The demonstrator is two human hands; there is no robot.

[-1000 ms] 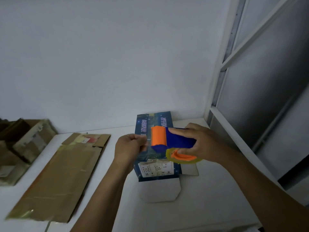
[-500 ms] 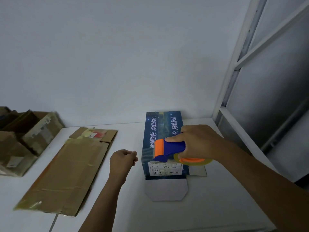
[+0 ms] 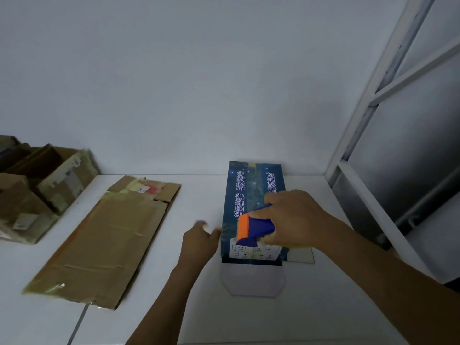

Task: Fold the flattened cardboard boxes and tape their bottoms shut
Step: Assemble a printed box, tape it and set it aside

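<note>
1. White wall [image 3: 199,83] rises behind a white worktop [image 3: 273,319], and a pale metal frame [image 3: 373,100] runs up the right side.
2. A blue box [image 3: 249,190] printed with white characters lies flat on the worktop, its long side pointing away from the person, its far end near the wall.
3. At the box's near end a white flap [image 3: 252,280] lies open on the worktop, and a smaller white flap [image 3: 302,255] sticks out at the near right corner.
4. The right hand [image 3: 296,217] is over the near half of the box, its grip closed round a blue and orange tape dispenser [image 3: 256,229]. The orange end points left, and a yellowish roll shows just under the hand.
5. The left hand [image 3: 201,235] is just beside the box's left edge, with its fingertips at or very near that edge. It is blurred, so I cannot tell whether its grip is released or clenched.
6. A flattened brown cardboard box [image 3: 104,240] with shiny tape on it lies on the worktop, well to the left of the blue box.
7. A pile of brown boxes [image 3: 37,185] sits at the far left against the wall.
</note>
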